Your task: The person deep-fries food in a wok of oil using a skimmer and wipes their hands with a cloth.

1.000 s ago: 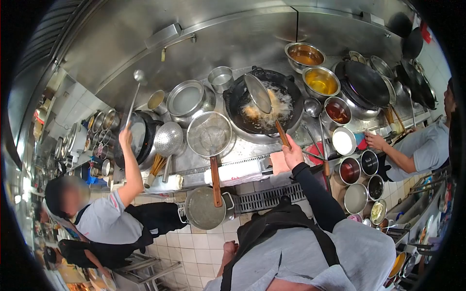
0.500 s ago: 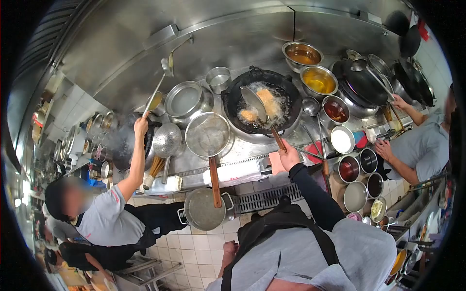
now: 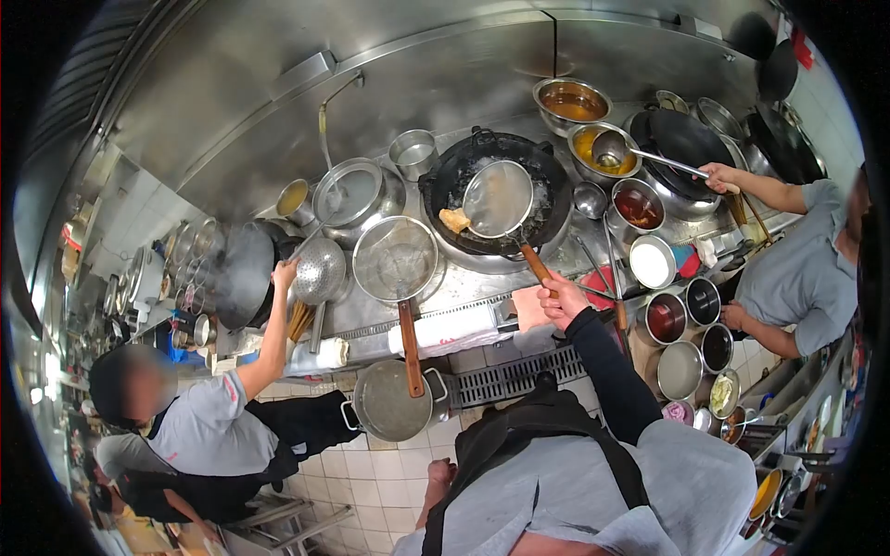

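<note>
My right hand [image 3: 559, 301] is wrapped round the wooden handle of a mesh strainer [image 3: 499, 199]. The strainer's round face lies over a black wok [image 3: 556, 204] of bubbling oil. A golden fried piece [image 3: 454, 220] shows at the strainer's lower left edge, and a browned patch shows faintly at the mesh. My left hand [image 3: 442, 472] hangs low beside my apron, fingers curled, away from the counter. Left of the wok, a second strainer [image 3: 396, 258] with a wooden handle rests on the counter.
A co-worker [image 3: 213, 417] at left holds a utensil by another steaming wok [image 3: 246, 278]. At right, another person's hand [image 3: 721, 178] holds a ladle [image 3: 611, 148] over a bowl of yellow liquid. Sauce pots [image 3: 666, 318] stand near my right arm. A large pot [image 3: 392, 408] sits below the counter edge.
My strainer has turned from tilted to face-on over the wok, now covering most of the food. The right co-worker's ladle moved left over the yellow bowl; the left co-worker's hand lowered.
</note>
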Demonstrator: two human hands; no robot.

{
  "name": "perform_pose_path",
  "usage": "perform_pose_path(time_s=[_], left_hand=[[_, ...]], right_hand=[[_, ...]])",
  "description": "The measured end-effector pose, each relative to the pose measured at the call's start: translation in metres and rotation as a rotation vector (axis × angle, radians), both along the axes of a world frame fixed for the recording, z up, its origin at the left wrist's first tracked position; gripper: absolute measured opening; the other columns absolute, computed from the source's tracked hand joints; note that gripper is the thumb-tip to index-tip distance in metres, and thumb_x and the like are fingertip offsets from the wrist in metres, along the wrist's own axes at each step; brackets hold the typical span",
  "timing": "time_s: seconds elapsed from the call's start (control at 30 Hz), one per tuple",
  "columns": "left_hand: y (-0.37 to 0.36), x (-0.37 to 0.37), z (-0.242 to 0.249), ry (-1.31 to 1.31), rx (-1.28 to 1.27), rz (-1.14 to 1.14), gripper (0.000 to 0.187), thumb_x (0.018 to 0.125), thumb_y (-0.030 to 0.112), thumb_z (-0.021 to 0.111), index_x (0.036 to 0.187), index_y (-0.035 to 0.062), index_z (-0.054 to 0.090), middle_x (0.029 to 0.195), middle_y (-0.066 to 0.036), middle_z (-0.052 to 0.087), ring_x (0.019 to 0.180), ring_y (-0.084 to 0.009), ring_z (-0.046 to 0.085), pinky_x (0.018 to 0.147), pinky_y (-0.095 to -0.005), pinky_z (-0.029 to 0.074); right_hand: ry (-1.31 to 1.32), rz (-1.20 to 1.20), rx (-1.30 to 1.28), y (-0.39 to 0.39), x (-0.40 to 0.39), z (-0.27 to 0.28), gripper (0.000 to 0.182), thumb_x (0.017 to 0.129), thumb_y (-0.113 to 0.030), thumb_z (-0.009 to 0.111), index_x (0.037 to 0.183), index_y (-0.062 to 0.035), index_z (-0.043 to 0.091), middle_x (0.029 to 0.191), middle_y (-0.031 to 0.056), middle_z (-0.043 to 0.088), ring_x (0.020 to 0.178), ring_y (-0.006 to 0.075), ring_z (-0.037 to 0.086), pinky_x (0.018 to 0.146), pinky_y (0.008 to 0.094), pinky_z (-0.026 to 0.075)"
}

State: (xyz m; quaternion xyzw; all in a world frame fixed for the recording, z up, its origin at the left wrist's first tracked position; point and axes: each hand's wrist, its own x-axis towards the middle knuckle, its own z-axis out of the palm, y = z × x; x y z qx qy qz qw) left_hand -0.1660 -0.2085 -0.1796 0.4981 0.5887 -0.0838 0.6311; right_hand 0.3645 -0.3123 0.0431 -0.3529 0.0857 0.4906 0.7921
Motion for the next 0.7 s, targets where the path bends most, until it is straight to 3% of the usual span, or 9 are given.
perform_pose_path(time_s=[0.23,0.33,0.43,0.53,0.63,0.7], left_hand=[[0.001,0.002,0.006,-0.002,0.010,0.027,0.021,0.088,0.009,0.052,0.096,-0.0090,0.059,0.073,-0.016,0.064,0.058,-0.0255,0.061,0.049,-0.0356,0.049],[0.000,0.003,0.010,0.029,0.055,-0.043,0.024,0.089,0.010,0.050,0.097,-0.0101,0.060,0.075,-0.017,0.065,0.061,-0.0263,0.062,0.052,-0.0362,0.050],[0.000,0.001,0.006,0.029,0.093,-0.112,0.024,0.088,0.011,0.050,0.096,-0.0100,0.060,0.076,-0.017,0.066,0.063,-0.0261,0.063,0.053,-0.0364,0.051],[0.004,-0.011,-0.017,0.034,0.210,-0.375,0.023,0.088,0.011,0.051,0.093,-0.0092,0.061,0.076,-0.017,0.066,0.064,-0.0251,0.064,0.053,-0.0362,0.050],[0.007,-0.017,-0.034,0.028,0.302,-0.551,0.022,0.087,0.011,0.052,0.091,-0.0085,0.062,0.076,-0.017,0.067,0.065,-0.0241,0.065,0.052,-0.0360,0.050],[0.007,-0.014,-0.026,0.017,0.228,-0.409,0.022,0.087,0.012,0.052,0.089,-0.0072,0.063,0.076,-0.016,0.067,0.065,-0.0232,0.065,0.053,-0.0356,0.050]], right_hand=[[-0.031,0.047,0.003,0.002,-0.010,0.014,0.036,0.094,-0.011,0.045,0.128,-0.0153,0.037,0.070,0.0002,0.043,0.045,0.0041,0.031,0.033,0.0173,0.020],[-0.066,0.049,-0.031,0.008,-0.018,0.013,0.057,0.092,-0.010,0.047,0.144,-0.0164,0.023,0.068,0.0003,0.044,0.044,0.0052,0.031,0.034,0.0191,0.021],[-0.238,0.027,-0.170,0.017,-0.027,0.009,0.060,0.091,-0.010,0.049,0.146,-0.0181,0.024,0.068,0.0008,0.045,0.044,0.0034,0.031,0.035,0.0195,0.019],[-0.496,0.086,-0.376,0.024,-0.019,-0.007,0.055,0.089,-0.011,0.050,0.142,-0.0123,0.035,0.078,0.0101,0.058,0.054,0.0138,0.053,0.042,0.0264,0.038],[-1.368,-0.120,-0.664,0.034,-0.004,-0.046,0.051,0.087,-0.012,0.051,0.137,-0.0068,0.042,0.100,0.0206,0.064,0.085,0.0282,0.064,0.071,0.0333,0.050],[-1.240,-0.079,-0.658,0.029,-0.011,-0.023,0.050,0.086,-0.012,0.052,0.135,-0.0056,0.043,0.110,0.0235,0.061,0.102,0.0319,0.059,0.085,0.0333,0.045]])
